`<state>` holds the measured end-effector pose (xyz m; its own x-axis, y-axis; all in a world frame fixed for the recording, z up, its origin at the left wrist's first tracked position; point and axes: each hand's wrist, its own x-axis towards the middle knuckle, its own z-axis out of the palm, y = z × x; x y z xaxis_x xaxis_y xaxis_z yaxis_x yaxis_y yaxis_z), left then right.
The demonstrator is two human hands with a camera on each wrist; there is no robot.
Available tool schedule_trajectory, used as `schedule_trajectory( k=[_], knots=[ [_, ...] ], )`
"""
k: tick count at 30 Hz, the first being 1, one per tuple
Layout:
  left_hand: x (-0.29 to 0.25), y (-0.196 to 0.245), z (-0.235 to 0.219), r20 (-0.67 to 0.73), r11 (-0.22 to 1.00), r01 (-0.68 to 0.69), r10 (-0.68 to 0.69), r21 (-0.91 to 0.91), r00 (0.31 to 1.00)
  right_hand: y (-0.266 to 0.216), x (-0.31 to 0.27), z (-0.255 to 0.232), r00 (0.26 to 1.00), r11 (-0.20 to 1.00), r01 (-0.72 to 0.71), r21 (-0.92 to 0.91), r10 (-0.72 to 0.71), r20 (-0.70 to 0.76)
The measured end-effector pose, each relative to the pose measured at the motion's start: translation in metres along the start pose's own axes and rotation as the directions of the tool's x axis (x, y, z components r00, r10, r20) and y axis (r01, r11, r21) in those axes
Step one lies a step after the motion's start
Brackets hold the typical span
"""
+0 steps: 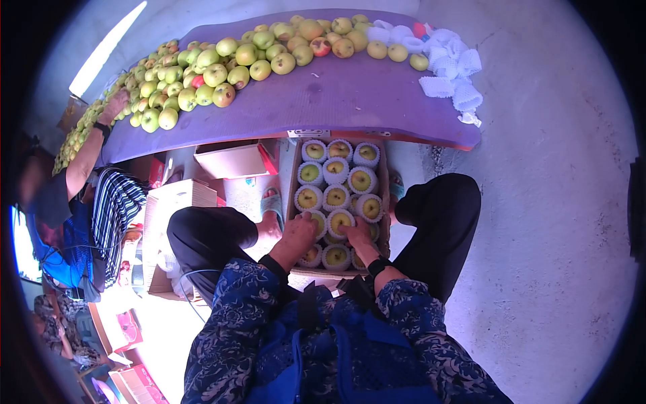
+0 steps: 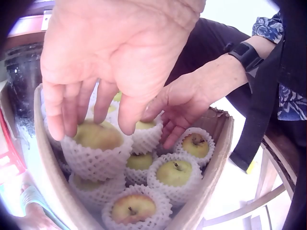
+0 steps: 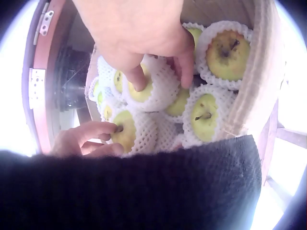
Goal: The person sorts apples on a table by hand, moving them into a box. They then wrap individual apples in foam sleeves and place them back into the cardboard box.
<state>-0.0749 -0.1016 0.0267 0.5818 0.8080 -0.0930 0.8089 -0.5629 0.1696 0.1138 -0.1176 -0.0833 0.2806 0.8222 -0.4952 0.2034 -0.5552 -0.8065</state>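
A cardboard box [image 1: 294,176] between the person's knees holds rows of yellow-green apples, each in a white foam net. My left hand [image 2: 115,48] reaches down over the near left part of the box. Its fingers and thumb grip a netted apple [image 2: 98,143] that sits higher than its neighbours. Beside it, my right hand [image 3: 139,36] holds another netted apple [image 3: 148,86], thumb on the fruit and fingers round the far side of the net. Other netted apples [image 2: 175,172] lie lower in the box, close to the hands.
A purple-covered table [image 1: 323,101] stands beyond the box, heaped with loose apples [image 1: 215,74]. White foam nets [image 1: 451,60] are piled at its right end. Another person's arm [image 1: 84,151] reaches to the heap at left. Open cartons [image 1: 178,195] stand left of the knees.
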Motion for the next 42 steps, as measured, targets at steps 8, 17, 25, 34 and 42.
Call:
schedule_trajectory(
  k=[8, 17, 25, 34, 42],
  knots=[
    [0.001, -0.004, 0.003, -0.026, 1.000, 0.003, -0.003, 0.015, 1.000, -0.016, -0.012, -0.008, 0.992, 0.982, -0.109, 0.157, 0.097, 0.081],
    [-0.003, 0.006, -0.011, -0.034, 0.999, -0.020, 0.021, 0.027, 0.999, 0.025, 0.021, 0.008, 0.999, 0.997, -0.040, 0.060, 0.042, -0.033],
    [-0.003, 0.005, -0.008, 0.002, 1.000, 0.015, -0.015, -0.021, 1.000, 0.040, 0.033, 0.014, 0.991, 0.992, -0.088, 0.090, 0.096, -0.092],
    [-0.003, 0.004, -0.006, -0.011, 1.000, 0.011, -0.011, -0.012, 1.000, 0.020, 0.019, 0.002, 0.989, 0.993, -0.110, 0.037, 0.113, -0.097],
    [-0.002, 0.006, -0.008, -0.007, 1.000, 0.004, -0.003, 0.004, 1.000, 0.025, 0.020, 0.003, 0.991, 0.996, -0.080, 0.028, 0.082, -0.105]
  ],
)
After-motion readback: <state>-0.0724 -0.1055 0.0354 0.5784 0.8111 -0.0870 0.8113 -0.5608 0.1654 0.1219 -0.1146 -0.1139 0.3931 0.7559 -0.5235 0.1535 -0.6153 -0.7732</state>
